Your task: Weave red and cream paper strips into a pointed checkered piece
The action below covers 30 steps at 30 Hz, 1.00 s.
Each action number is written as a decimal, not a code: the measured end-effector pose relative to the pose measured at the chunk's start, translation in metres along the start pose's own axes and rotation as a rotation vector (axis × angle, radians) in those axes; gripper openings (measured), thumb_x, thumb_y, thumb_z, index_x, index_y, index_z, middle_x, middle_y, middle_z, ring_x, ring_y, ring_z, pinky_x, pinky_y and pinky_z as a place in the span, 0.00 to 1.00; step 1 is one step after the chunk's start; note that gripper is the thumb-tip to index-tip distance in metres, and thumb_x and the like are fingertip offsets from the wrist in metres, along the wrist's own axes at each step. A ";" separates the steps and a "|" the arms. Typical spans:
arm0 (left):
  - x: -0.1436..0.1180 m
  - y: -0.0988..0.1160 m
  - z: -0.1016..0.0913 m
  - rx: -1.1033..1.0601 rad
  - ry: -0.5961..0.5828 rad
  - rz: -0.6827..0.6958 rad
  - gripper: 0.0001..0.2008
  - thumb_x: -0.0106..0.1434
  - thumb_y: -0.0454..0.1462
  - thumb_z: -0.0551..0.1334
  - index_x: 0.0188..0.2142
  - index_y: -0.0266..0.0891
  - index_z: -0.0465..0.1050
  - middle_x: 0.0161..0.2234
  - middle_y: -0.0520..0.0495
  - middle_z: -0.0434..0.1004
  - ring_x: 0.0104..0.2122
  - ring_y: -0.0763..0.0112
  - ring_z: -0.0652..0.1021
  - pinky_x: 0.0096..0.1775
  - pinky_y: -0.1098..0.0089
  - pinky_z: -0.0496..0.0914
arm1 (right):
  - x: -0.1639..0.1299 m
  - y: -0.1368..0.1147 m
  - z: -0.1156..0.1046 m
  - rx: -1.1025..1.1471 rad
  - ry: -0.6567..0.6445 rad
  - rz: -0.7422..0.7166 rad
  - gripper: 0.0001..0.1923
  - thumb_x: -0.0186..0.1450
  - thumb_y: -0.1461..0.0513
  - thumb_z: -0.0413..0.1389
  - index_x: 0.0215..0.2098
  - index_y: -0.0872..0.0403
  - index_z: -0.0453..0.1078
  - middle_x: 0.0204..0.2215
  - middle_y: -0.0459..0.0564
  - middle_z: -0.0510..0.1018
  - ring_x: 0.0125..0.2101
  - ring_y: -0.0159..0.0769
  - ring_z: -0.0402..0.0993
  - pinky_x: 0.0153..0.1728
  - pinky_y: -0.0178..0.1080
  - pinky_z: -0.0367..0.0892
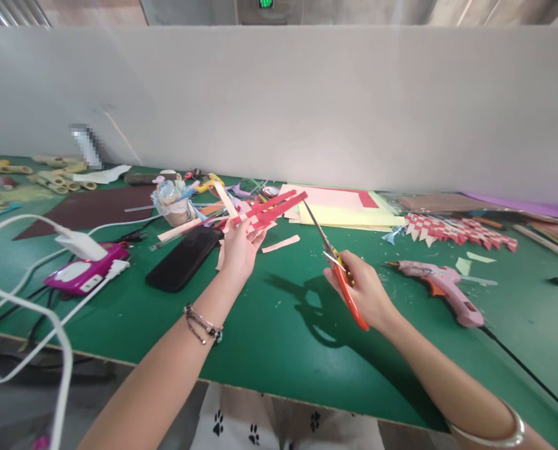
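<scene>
Right hand (363, 289): closed through the orange handles of the scissors (333, 260), held above the green table (279, 337). Blades slightly parted, tips pointing up and away toward the red ends of the strips.

Left hand (239, 245): fingers pinched on a bundle of paper strips (260, 212), red and pale pink, raised clear of the table surface. Strips fanned out, red ones angled up to the right, pink ones running to the left. Beaded bracelet (202, 322) worn on the left wrist; silver bangle (494, 434) on the right forearm.

On the table, left of the left hand: black phone (185, 257) lying flat; further left, a magenta device (87, 272) with white cables plugged in.

Right of the right hand: pink glue gun (440, 282) lying on its side, black cord trailing toward the near edge.

Between the hands, on the table: loose pink strip (281, 244).

Further back: small cup (175, 203) stuffed with scraps, beside assorted clutter; stacked yellow and pink sheets (344, 209); red-and-white woven paper band (457, 230) to the right. Dark brown sheet (91, 209) at far left.

Behind the table: plain white partition (307, 100).
</scene>
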State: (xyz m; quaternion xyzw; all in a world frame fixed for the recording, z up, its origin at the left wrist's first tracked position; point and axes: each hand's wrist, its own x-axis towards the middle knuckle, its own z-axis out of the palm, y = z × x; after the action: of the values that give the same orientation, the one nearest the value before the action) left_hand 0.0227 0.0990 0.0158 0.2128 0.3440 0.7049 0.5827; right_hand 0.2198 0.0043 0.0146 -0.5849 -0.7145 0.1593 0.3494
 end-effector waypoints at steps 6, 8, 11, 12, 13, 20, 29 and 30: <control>-0.008 -0.003 0.007 -0.018 -0.088 -0.125 0.06 0.56 0.26 0.59 0.27 0.36 0.67 0.27 0.50 0.76 0.30 0.75 0.78 0.38 0.73 0.72 | -0.001 -0.002 0.001 -0.106 -0.051 -0.026 0.15 0.59 0.51 0.49 0.24 0.51 0.53 0.22 0.44 0.65 0.21 0.30 0.59 0.21 0.32 0.53; -0.013 -0.003 0.009 -0.048 -0.126 -0.197 0.07 0.57 0.24 0.57 0.27 0.35 0.69 0.28 0.50 0.76 0.31 0.76 0.78 0.38 0.74 0.72 | -0.001 -0.002 0.002 -0.135 -0.059 -0.034 0.14 0.59 0.51 0.49 0.24 0.51 0.54 0.23 0.44 0.66 0.21 0.31 0.60 0.21 0.32 0.53; -0.020 0.000 0.012 -0.074 -0.170 -0.300 0.09 0.58 0.24 0.55 0.27 0.34 0.70 0.28 0.50 0.77 0.30 0.77 0.78 0.38 0.76 0.73 | -0.001 -0.001 0.004 -0.171 -0.063 -0.039 0.13 0.59 0.51 0.49 0.25 0.51 0.56 0.24 0.45 0.68 0.21 0.31 0.62 0.21 0.32 0.54; -0.022 0.001 0.013 -0.074 -0.185 -0.321 0.09 0.58 0.24 0.55 0.28 0.34 0.71 0.28 0.50 0.77 0.30 0.77 0.78 0.38 0.76 0.73 | -0.001 0.000 0.004 -0.182 -0.065 -0.041 0.13 0.59 0.51 0.49 0.25 0.51 0.56 0.24 0.45 0.68 0.21 0.32 0.62 0.21 0.32 0.54; -0.023 0.001 0.013 -0.076 -0.204 -0.333 0.09 0.58 0.24 0.55 0.28 0.34 0.71 0.28 0.50 0.77 0.30 0.77 0.78 0.38 0.76 0.73 | -0.001 0.000 0.004 -0.191 -0.067 -0.041 0.13 0.59 0.51 0.49 0.26 0.51 0.56 0.24 0.45 0.69 0.21 0.32 0.63 0.21 0.32 0.54; -0.024 0.004 0.011 -0.120 -0.251 -0.322 0.09 0.58 0.25 0.55 0.31 0.36 0.72 0.30 0.51 0.77 0.32 0.76 0.77 0.37 0.75 0.73 | 0.000 0.001 0.003 -0.246 -0.052 -0.028 0.15 0.59 0.49 0.49 0.27 0.51 0.57 0.25 0.46 0.69 0.23 0.33 0.65 0.21 0.33 0.55; -0.022 0.002 0.010 -0.117 -0.275 -0.341 0.06 0.58 0.28 0.58 0.28 0.38 0.71 0.29 0.53 0.77 0.29 0.77 0.77 0.32 0.75 0.70 | -0.001 0.002 0.002 -0.295 -0.021 -0.036 0.15 0.60 0.49 0.49 0.31 0.52 0.62 0.29 0.48 0.71 0.24 0.34 0.67 0.21 0.33 0.55; -0.022 0.002 0.010 -0.121 -0.270 -0.339 0.06 0.58 0.28 0.58 0.28 0.38 0.71 0.29 0.53 0.77 0.29 0.77 0.77 0.32 0.75 0.70 | -0.001 0.003 0.002 -0.296 -0.019 -0.038 0.16 0.60 0.49 0.49 0.32 0.52 0.62 0.29 0.48 0.71 0.24 0.35 0.67 0.21 0.33 0.55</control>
State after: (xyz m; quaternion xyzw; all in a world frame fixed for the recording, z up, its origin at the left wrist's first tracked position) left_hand 0.0334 0.0801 0.0263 0.2091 0.2506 0.5812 0.7454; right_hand 0.2203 0.0045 0.0110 -0.6148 -0.7444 0.0512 0.2554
